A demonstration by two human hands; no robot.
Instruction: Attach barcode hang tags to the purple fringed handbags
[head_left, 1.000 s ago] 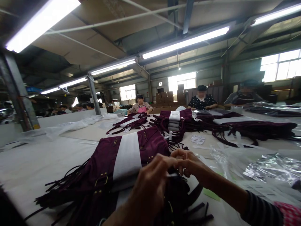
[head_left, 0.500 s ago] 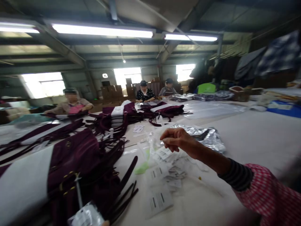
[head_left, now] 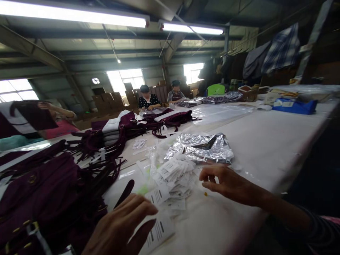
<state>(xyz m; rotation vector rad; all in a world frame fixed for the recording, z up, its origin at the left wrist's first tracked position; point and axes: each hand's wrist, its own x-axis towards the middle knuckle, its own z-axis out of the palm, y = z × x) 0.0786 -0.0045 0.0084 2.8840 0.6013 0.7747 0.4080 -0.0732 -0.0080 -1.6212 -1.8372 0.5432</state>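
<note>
On the white surface (head_left: 255,138), a purple bag (head_left: 50,187) lies at left. A silvery plastic package (head_left: 202,150) lies behind the heap of white labels (head_left: 176,173). Beside these labels, the left hand (head_left: 123,221) has thumb and fingers apart; the right hand (head_left: 225,182) curls, its pinch I cannot tell.

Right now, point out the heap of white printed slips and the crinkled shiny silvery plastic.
Heap of white printed slips (head_left: 178,176), head view: the pile's middle.
Crinkled shiny silvery plastic (head_left: 199,152), head view: its creased middle.
</note>
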